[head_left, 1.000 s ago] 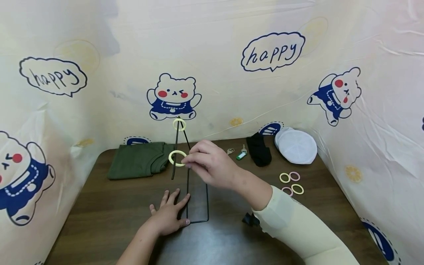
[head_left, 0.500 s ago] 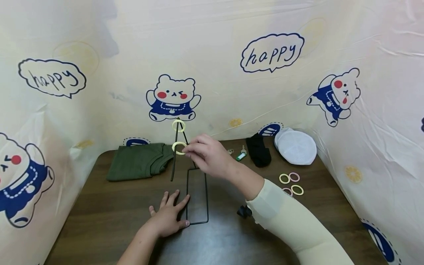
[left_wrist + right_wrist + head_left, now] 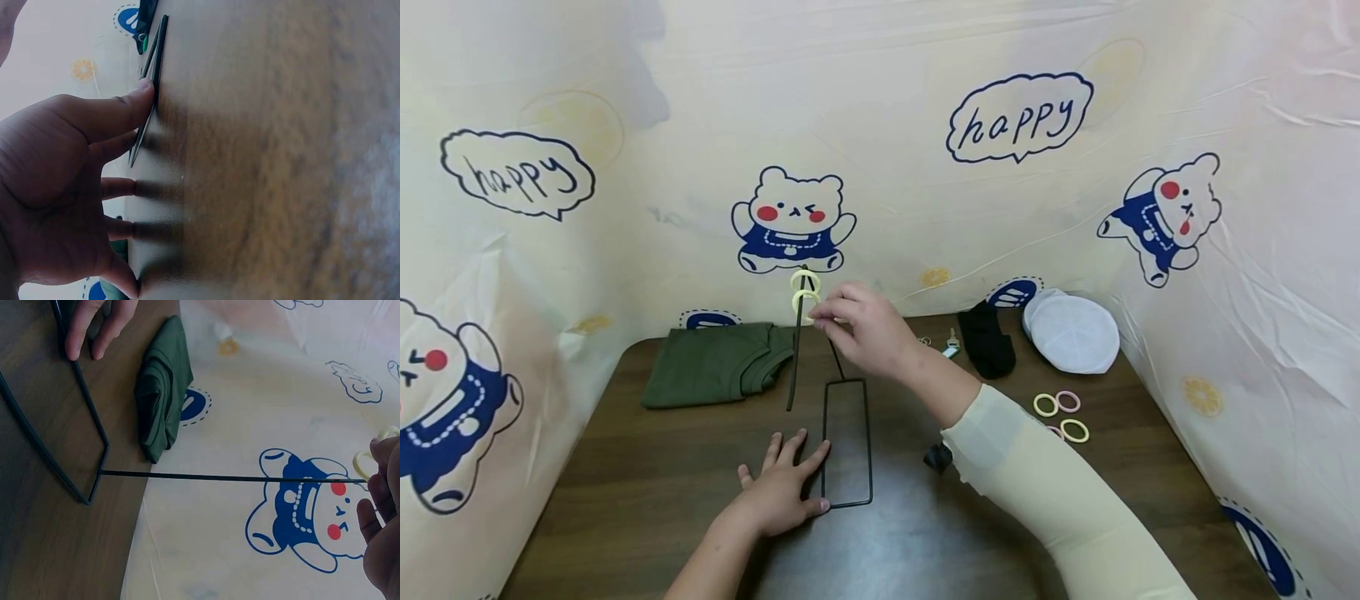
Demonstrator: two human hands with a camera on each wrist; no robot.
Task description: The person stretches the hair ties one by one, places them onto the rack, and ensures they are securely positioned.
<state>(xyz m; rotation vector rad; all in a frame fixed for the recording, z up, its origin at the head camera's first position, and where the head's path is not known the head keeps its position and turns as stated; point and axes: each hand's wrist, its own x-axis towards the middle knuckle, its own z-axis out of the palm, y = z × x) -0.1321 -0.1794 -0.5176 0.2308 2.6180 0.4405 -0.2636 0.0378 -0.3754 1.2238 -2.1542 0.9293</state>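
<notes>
My right hand [image 3: 872, 333] pinches a pale yellow ring [image 3: 796, 308] between thumb and fingertips, high on a black wire stand. The stand's downward-hanging arm [image 3: 792, 375] appears to run through this ring. Another pale yellow ring [image 3: 793, 282] hangs just above it, near the stand's top. Part of the held ring [image 3: 357, 465] also shows beside the fingers in the right wrist view. My left hand [image 3: 782, 492] rests on the table with fingers spread. Its thumb and index finger touch the left side of the stand's rectangular base [image 3: 869, 442]; in the left wrist view the thumb [image 3: 134, 107] presses that wire.
Folded green cloth [image 3: 707, 367] lies at the back left. At the back right are a key with a tag [image 3: 951, 346], a black folded cloth item [image 3: 988, 342] and a white cap [image 3: 1075, 333]. Several yellow and pink rings [image 3: 1045, 405] lie on the right of the brown table [image 3: 625, 500].
My right hand has moved up along the stand with its ring, from near the hanging arm's lower part to just below the upper ring. The left hand has stayed in place.
</notes>
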